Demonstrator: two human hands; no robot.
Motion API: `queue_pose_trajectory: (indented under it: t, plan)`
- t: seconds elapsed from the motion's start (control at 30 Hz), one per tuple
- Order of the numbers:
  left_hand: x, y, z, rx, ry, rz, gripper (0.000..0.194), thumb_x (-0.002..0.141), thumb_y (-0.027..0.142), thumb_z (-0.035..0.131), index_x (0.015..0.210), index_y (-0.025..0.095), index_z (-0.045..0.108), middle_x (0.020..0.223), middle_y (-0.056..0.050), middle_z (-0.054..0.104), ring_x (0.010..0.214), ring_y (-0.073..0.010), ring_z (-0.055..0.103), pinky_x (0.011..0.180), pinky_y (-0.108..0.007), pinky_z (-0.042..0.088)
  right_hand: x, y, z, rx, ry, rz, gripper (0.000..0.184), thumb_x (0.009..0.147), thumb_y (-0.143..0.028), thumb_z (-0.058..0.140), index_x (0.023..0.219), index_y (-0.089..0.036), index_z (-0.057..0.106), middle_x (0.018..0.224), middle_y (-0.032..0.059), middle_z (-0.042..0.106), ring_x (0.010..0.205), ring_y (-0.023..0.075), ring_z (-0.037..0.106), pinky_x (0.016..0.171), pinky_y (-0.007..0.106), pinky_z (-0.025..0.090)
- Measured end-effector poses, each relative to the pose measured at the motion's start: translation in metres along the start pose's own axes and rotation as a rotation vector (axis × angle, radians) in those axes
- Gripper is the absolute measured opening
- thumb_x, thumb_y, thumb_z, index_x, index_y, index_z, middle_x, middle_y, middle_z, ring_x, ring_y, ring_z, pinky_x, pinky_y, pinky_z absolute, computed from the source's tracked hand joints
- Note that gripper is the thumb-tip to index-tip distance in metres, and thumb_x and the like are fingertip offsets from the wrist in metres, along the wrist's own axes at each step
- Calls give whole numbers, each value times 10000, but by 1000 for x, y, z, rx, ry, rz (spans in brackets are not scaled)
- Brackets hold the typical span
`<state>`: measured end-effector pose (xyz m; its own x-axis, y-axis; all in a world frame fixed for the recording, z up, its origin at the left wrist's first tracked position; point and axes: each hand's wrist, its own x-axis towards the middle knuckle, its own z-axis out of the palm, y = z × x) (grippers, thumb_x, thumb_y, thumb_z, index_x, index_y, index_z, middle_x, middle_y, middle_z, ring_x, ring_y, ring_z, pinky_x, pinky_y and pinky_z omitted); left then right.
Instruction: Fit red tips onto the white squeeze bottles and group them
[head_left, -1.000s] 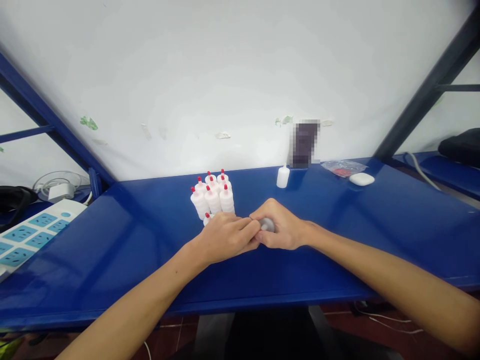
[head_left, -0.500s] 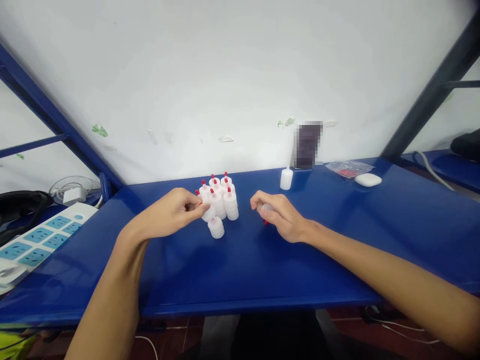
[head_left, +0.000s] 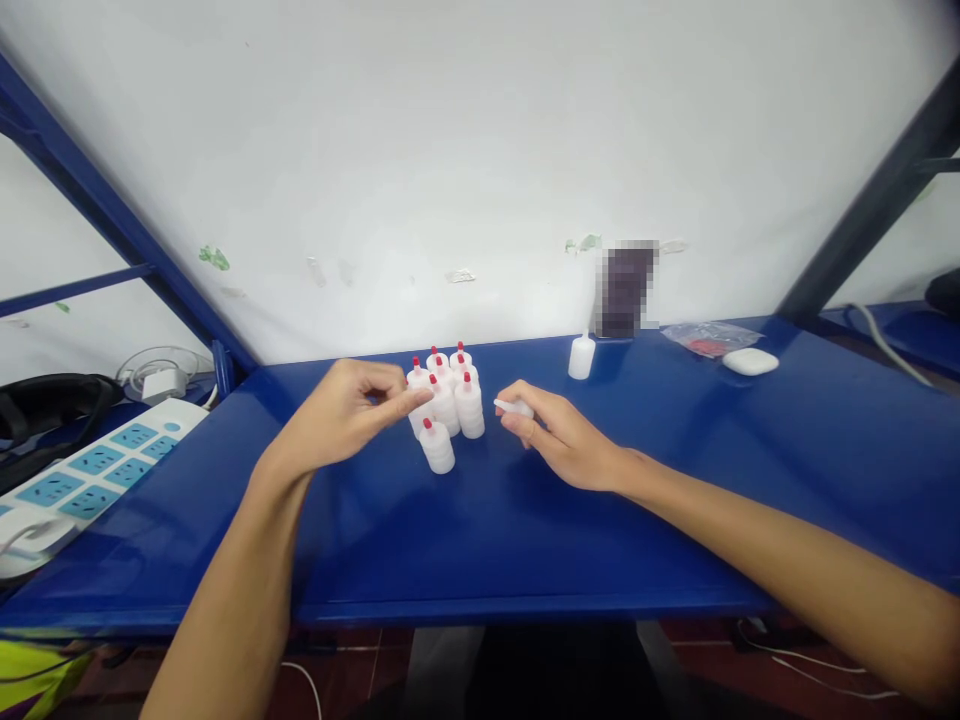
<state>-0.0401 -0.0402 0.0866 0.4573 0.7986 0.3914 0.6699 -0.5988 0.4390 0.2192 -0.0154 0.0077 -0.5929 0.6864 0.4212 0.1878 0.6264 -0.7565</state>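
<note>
Just left of a cluster of white bottles with red tips (head_left: 469,410), my left hand (head_left: 356,410) has its thumb and fingers pinched together. Whatever may be between them is hidden. One red-tipped bottle (head_left: 437,448) stands upright in front of the cluster, just beyond my thumb. To the right of the cluster, my right hand (head_left: 559,430) grips a small white bottle (head_left: 519,408) tilted on its side. Its bare white nozzle points left and its body is partly hidden by my fingers. Another white bottle (head_left: 581,358) with an uncapped nozzle stands upright near the wall.
A clear plastic bag (head_left: 712,338) with red pieces and a white rounded case (head_left: 750,361) lie at the back right of the blue table (head_left: 525,550). A pixelated dark object (head_left: 627,290) leans on the wall. At the left lies a power strip (head_left: 112,465).
The bottle by my left hand has been let go; the front bottle's red tip now shows. In my right hand the bottle has turned, its nozzle now pointing left. The view has shifted slightly.
</note>
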Motion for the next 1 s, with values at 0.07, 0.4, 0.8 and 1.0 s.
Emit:
queue_pose_trajectory:
  t: [0.07, 0.4, 0.8, 1.0]
  plan:
    - [1, 5, 9, -3, 228, 190, 411, 876, 322, 675, 535, 150, 524, 614, 5, 582, 565, -84, 519, 549, -214, 423, -1, -1, 1, 64, -47, 25, 257, 1013, -433, 403, 1026, -205, 521, 782, -24, 503, 627, 110, 449, 612, 253, 363]
    - [5, 13, 74, 283, 398, 693, 221, 882, 345, 694, 802, 166, 593, 516, 71, 548, 423, -55, 457, 454, -210, 340, -3, -6, -1, 295, -173, -79, 284, 988, -421, 436, 867, -177, 517, 751, -22, 452, 677, 119, 385, 640, 269, 315]
    - [4, 10, 84, 334, 394, 761, 96, 950, 253, 589, 922, 163, 603, 637, 18, 595, 518, -99, 524, 505, -244, 392, -2, -9, 4, 326, -191, 29, 336, 880, -451, 638, 775, -184, 463, 690, -53, 370, 632, 98, 310, 571, 242, 260]
    - [5, 11, 85, 348, 395, 778, 89, 913, 235, 636, 940, 158, 601, 703, -6, 635, 570, -112, 560, 532, -246, 447, -2, -5, 6, 312, -167, -9, 366, 906, -459, 601, 744, -190, 413, 696, -53, 354, 632, 97, 296, 564, 240, 262]
